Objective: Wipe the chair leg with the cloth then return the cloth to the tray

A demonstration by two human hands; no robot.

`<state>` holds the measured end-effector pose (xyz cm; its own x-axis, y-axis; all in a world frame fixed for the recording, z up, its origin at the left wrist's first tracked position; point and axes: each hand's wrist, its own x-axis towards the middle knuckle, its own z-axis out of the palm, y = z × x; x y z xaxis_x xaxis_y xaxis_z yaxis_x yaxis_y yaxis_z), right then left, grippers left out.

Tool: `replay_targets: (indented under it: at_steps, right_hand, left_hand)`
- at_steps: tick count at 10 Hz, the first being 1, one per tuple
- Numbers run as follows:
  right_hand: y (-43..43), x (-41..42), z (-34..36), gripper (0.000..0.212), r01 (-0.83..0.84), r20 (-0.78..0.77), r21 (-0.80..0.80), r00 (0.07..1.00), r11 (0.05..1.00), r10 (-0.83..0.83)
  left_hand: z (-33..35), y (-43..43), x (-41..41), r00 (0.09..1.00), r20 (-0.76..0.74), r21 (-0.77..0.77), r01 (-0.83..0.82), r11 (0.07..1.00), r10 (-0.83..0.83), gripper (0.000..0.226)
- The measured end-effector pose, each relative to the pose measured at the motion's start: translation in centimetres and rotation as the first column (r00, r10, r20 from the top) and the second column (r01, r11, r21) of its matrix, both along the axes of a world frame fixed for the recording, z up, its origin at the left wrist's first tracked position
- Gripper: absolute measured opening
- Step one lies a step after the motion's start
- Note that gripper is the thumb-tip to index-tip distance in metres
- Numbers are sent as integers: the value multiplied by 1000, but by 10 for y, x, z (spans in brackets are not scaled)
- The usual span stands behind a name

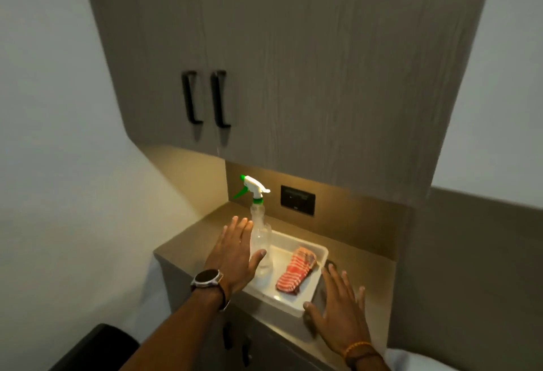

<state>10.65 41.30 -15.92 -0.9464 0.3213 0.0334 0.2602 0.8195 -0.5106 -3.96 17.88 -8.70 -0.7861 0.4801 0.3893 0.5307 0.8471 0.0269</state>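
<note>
Red-and-white striped folded cloth (296, 274) lies in the white plastic tray (312, 294), between spread, empty left hand (235, 256) at 9 o'clock and right hand (340, 312) at 4.

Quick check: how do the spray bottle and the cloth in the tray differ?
The spray bottle stands upright and is clear with a white-and-green trigger; the cloth lies folded flat and is red-and-white striped. The bottle is at the tray's left, the cloth at its right. Both sit in the white tray.
</note>
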Motion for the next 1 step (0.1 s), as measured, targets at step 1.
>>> replay_targets:
  at_steps: [1]
  right_hand:
    - [-36,31,93,92,-60,-269,46,961,997,70]
  left_hand:
    - [56,-27,24,991,-131,37,-36,999,41,83]
